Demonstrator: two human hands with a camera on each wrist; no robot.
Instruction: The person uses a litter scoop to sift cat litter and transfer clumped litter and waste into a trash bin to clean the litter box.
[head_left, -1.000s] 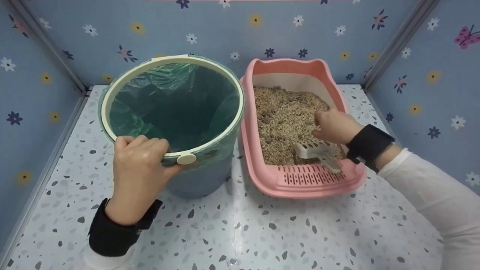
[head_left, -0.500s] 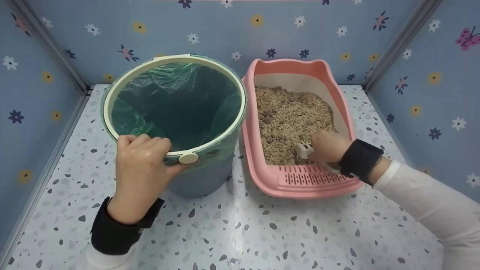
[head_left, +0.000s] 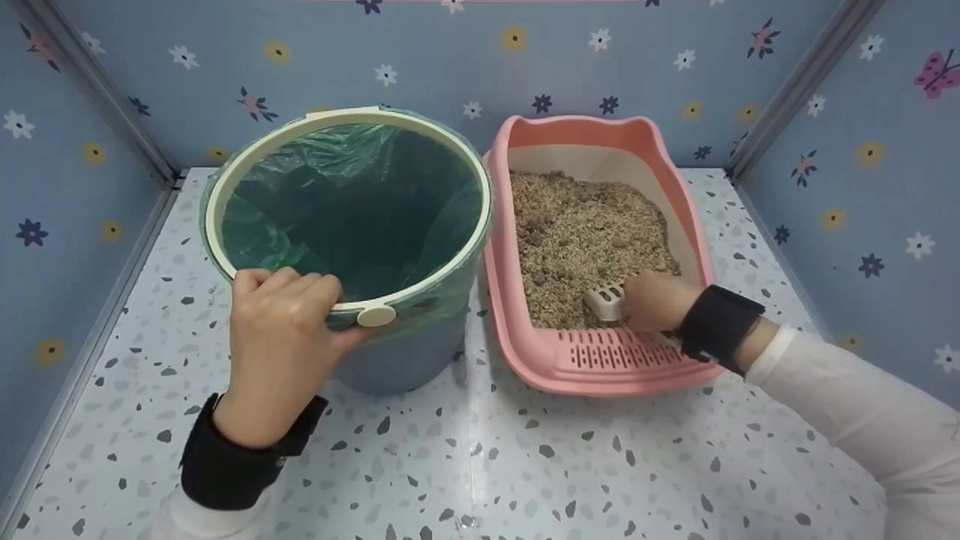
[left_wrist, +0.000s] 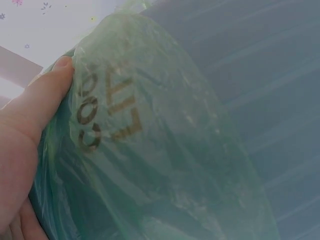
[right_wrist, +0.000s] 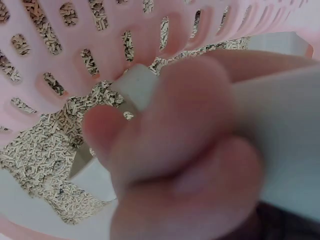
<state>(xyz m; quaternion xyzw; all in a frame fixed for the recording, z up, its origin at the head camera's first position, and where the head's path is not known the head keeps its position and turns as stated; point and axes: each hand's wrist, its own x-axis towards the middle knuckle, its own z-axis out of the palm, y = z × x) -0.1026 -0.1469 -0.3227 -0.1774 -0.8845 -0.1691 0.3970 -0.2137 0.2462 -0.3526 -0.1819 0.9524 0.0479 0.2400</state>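
My left hand grips the near rim of a grey-blue trash bin, fingers over the cream ring and thumb along the outside. A thin green bag lines the bin and hangs over its edge; printed letters show on the bag in the left wrist view. My right hand holds a pale slotted litter scoop by its handle, fingers curled round it. The scoop's head rests in the pellet litter at the near end of a pink litter box.
Several dark clumps lie in the litter, mostly along its left side. The box has a slotted front ledge. Bin and box stand side by side on a speckled floor, with flowered blue walls behind and at both sides.
My right hand has come down from above the litter onto the scoop and taken hold of its handle. The scoop's head has tilted slightly. My left hand stays on the bin rim.
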